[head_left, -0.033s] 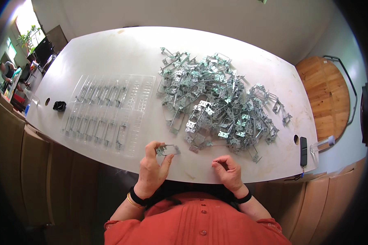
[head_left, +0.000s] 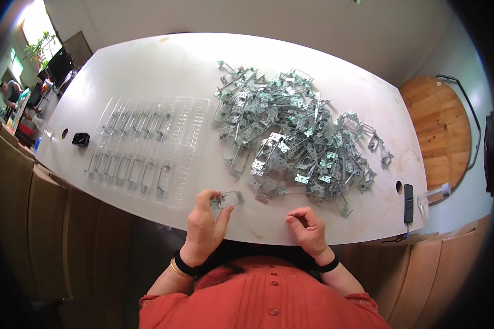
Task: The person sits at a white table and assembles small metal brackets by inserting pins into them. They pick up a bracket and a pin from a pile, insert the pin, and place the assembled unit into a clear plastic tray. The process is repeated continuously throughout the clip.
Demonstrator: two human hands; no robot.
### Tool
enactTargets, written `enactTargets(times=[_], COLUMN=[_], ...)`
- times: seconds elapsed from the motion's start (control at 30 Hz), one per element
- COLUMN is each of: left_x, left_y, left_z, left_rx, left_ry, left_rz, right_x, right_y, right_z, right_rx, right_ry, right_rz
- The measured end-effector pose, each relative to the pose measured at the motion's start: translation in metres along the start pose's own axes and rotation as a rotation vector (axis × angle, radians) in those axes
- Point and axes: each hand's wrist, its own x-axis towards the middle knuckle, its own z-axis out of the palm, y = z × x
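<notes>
My left hand [head_left: 204, 223] is closed on a small metal bracket [head_left: 228, 199], pinching it between thumb and fingers above the near edge of the table. It is a thin grey frame with plates at its ends. To the right, my right hand [head_left: 308, 229] is curled with thumb and fingertips together, and nothing shows between them. Beyond both hands lies a large tangled pile of similar metal brackets [head_left: 291, 129]. On the left, a clear plastic tray [head_left: 187, 147] holds two rows of these brackets, with bare slots along its right side.
The white table [head_left: 164, 66] carries a small black object [head_left: 80, 140] at left. A black rectangular device [head_left: 408, 203] and a clear bottle [head_left: 434, 193] are at right. Cardboard boxes [head_left: 368, 268] stand along the near side. A round wooden board [head_left: 436, 129] leans at right; a person [head_left: 11, 94] is far left.
The bracket in my left hand has turned slightly, so its open frame shows more plainly. Both hands stay in nearly the same places.
</notes>
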Motion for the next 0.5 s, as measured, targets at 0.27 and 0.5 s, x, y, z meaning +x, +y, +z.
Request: enactTargets(times=[0.27,0.5], left_x=[-0.020,-0.019], left_y=[0.002,-0.007], left_z=[-0.015,-0.027], left_rx=[0.377,0.376], left_ry=[-0.008,-0.011], left_rz=[0.079,0.017], right_x=[-0.002,0.001], right_y=[0.000,0.004], right_z=[-0.002,-0.001], right_rx=[-0.076,0.037], right_ry=[0.014,-0.017], right_rz=[0.013,-0.010])
